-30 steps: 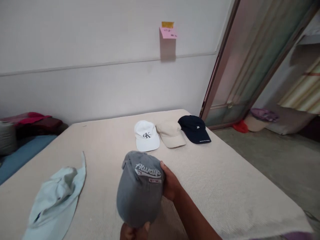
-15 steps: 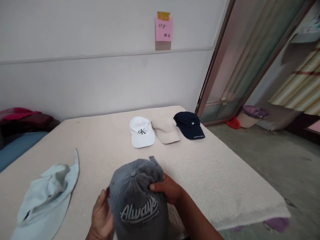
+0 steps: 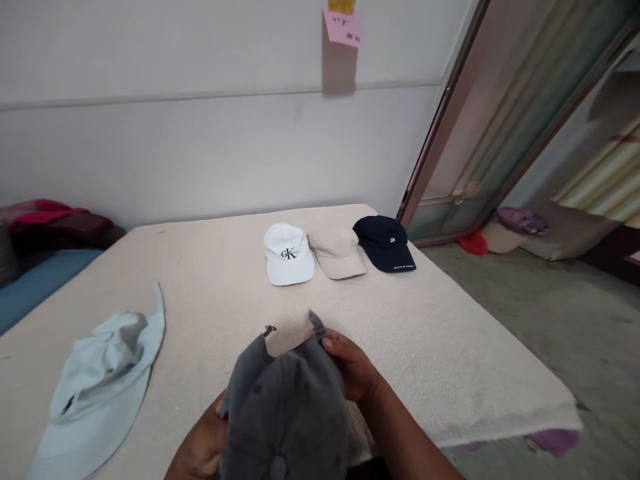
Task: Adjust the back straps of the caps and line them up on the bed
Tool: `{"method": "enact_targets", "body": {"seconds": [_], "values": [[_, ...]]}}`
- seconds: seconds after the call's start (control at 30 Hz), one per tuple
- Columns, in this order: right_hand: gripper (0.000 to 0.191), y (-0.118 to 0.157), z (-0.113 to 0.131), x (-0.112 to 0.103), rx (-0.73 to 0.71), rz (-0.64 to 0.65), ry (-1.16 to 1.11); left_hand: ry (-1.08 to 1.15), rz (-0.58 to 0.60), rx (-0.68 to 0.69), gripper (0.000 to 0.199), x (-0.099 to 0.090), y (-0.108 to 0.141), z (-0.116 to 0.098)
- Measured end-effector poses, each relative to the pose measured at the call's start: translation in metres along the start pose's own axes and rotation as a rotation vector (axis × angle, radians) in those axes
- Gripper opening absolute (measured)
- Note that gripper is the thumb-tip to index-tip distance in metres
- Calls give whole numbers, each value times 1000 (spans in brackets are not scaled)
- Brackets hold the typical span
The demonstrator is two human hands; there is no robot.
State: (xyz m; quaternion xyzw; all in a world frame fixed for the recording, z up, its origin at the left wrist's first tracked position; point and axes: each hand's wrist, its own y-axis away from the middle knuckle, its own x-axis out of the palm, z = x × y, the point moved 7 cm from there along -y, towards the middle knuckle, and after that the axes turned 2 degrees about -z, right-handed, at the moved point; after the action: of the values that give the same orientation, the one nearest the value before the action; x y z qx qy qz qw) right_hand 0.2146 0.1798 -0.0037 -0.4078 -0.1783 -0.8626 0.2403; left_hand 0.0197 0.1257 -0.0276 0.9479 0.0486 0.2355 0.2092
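Between my two hands is a grey baseball cap (image 3: 285, 407), its top towards me and its back opening facing away, with the strap undone and the small buckle loose on the left. My right hand (image 3: 353, 367) grips the cap's right rear edge beside the strap end. On the opposite side, my left hand (image 3: 203, 437) is closed on the cap's left edge, its fingers partly hidden. A pale mint cap (image 3: 107, 380) lies to the left, its strap hanging open. Farther back, a white cap (image 3: 287, 257), a beige cap (image 3: 339, 253) and a navy cap (image 3: 384, 243) sit in a row.
The caps lie on a cream textured cover (image 3: 215, 267) against a white wall (image 3: 200, 153). A pink note (image 3: 344, 28) hangs on that wall. Folded dark and pink cloth (image 3: 55, 223) is at the left. Beyond the right edge stands a bin (image 3: 510, 233) near a sliding door.
The grey cap has tipped towards me, so its lettering is out of sight and its open back shows. My left hand has closed on its side. The view has tilted down slightly.
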Motion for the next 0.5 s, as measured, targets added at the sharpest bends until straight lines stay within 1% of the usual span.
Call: {"method": "enact_targets", "body": {"seconds": [0.07, 0.1, 0.17, 0.23, 0.3, 0.37, 0.4, 0.43, 0.5], "values": [[21, 0, 5, -3, -31, -27, 15, 50, 54, -107, 28, 8, -4, 4], [20, 1, 7, -3, -38, -23, 28, 82, 64, -134, 24, 11, -7, 2], [21, 4, 10, -1, -22, 8, 70, 150, 54, -125, 19, 15, -15, -6], [22, 7, 9, 1, 26, 45, 117, 194, 53, -112, 23, 17, -20, -14], [22, 10, 7, 2, 71, 70, 162, 217, 63, -146, 21, 16, -23, -16], [22, 11, 7, 2, 93, 78, 208, 221, 85, -227, 15, 16, -22, -11], [22, 11, 7, 2, 95, 73, 230, 210, 96, -258, 20, 16, -21, -8], [22, 11, 7, 1, 94, 62, 254, 188, 104, -270, 23, 16, -20, -7], [26, 9, 11, 0, 61, 8, 310, 122, 110, -233, 19, 17, -21, -7]]}}
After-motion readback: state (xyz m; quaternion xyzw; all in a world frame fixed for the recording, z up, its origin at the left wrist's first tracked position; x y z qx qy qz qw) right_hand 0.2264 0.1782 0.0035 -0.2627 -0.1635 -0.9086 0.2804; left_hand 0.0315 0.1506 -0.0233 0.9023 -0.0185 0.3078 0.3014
